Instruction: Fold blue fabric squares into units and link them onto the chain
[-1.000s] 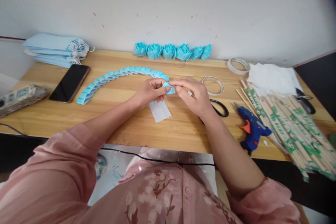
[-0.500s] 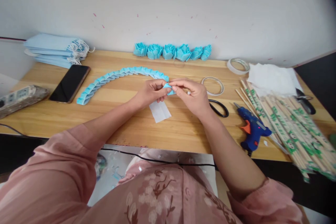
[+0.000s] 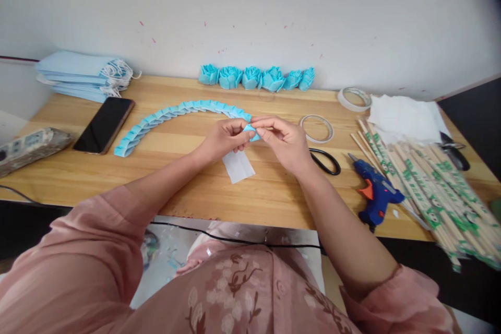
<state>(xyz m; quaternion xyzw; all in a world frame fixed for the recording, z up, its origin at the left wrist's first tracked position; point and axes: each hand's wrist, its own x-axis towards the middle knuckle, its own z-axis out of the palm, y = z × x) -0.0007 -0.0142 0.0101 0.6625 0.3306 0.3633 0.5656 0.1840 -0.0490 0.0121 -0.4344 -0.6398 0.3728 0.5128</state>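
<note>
Between my two hands is a small folded piece of light-blue fabric (image 3: 254, 135). My left hand (image 3: 229, 135) pinches it from the left with thumb and fingers. From the other side, the fingertips of my right hand (image 3: 285, 141) press on its upper edge. A white square (image 3: 238, 167) lies flat on the table just below my left hand. Behind the hands, a curved row of folded blue pieces (image 3: 176, 110) arcs to the left, its right end close to my fingertips. Black scissor handles (image 3: 329, 160) show beside my right wrist; the rest is hidden.
Several blue fabric flowers (image 3: 251, 78) line the wall. Left are stacked masks (image 3: 78, 73), a phone (image 3: 104, 125) and a power strip (image 3: 33, 147). Right are tape rolls (image 3: 354, 99), a blue glue gun (image 3: 376, 193), wrapped chopsticks (image 3: 426, 182) and white sheets (image 3: 409, 115). A black cable (image 3: 235, 240) crosses the front.
Both hands stay in the same place on the blue piece. My right-hand fingers have shifted very slightly, curling closer to it.
</note>
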